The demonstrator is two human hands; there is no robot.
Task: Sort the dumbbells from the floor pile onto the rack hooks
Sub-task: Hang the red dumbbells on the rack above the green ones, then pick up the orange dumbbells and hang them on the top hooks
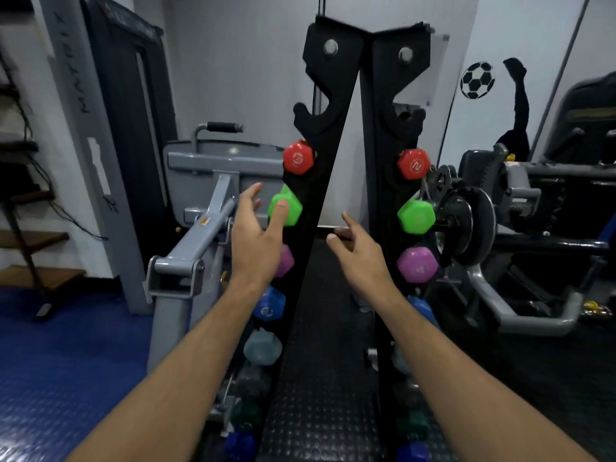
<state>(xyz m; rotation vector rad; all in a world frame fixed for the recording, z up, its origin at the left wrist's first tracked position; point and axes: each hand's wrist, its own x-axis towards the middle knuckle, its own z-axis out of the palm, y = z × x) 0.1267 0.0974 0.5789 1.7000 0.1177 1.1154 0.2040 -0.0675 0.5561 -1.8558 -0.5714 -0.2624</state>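
A black A-frame dumbbell rack (333,135) stands in front of me, its top hooks bare. Down the left side hang a red dumbbell (297,157), a green dumbbell (290,215), a purple one (286,261), a blue one (268,303) and several darker ones below. The right side carries a red dumbbell (413,164), a green dumbbell (416,216) and a purple dumbbell (416,264). My left hand (255,233) is spread open, one fingertip touching the left green dumbbell. My right hand (361,248) hovers open between the rack's two sides and holds nothing.
A grey weight machine (200,208) stands close on the left. A plate-loaded machine (466,221) crowds the right side of the rack. Blue rubber flooring (66,361) lies to the left, black studded mat (320,378) under the rack. A wooden shelf (33,235) sits far left.
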